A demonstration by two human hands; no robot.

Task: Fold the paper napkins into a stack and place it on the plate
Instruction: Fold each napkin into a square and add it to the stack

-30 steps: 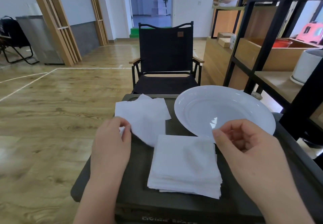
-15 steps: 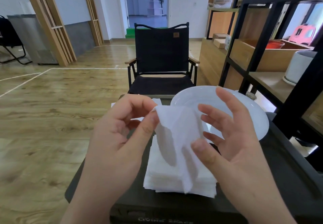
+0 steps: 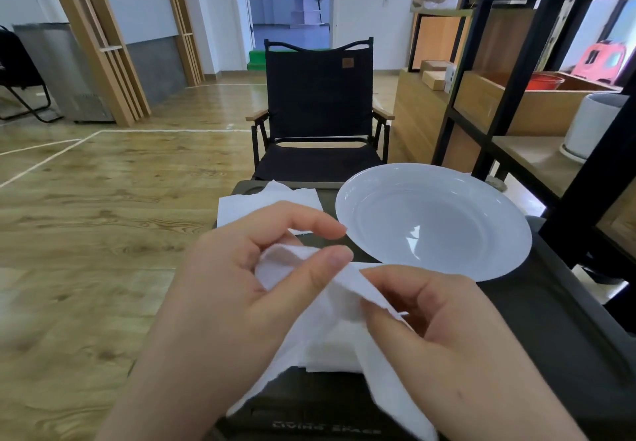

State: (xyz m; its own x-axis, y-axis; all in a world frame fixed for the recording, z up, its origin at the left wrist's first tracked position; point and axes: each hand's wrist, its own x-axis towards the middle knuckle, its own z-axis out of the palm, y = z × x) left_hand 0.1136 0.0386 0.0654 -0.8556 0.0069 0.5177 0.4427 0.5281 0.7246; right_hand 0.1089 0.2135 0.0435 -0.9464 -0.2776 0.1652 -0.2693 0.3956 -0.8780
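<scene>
Folding in progress, centre of frame. Item one: the left hand [image 3: 241, 289], thumb and forefinger pinching a bunched upper corner of a loose napkin [image 3: 330, 334]. Item two: the right hand [image 3: 437, 330], fingers curled, pinching the same sheet along its right edge; the sheet hangs slack between them and trails toward the lower edge of the frame.

Judged method: draw the sheet taut, bring the two pinched corners together so edges meet, then crease it flat before laying it down; thin tissue tears easily, so the pull should be gentle.

Item three: folded stack [image 3: 330, 354], directly beneath the held sheet on the dark table [image 3: 537, 320], mostly hidden by it. Item four: remaining unfolded napkins [image 3: 247, 204], upper centre-left on the table, overhanging its left edge. Item five: white plate [image 3: 351, 199], right of centre, holding nothing, just beyond the stack.

Surroundings: black folding chair [image 3: 316, 96] beyond the table; black-framed shelving [image 3: 502, 72] at right. Neither obstructs the hands. The plate rim lies close to the right hand and could be knocked.
</scene>
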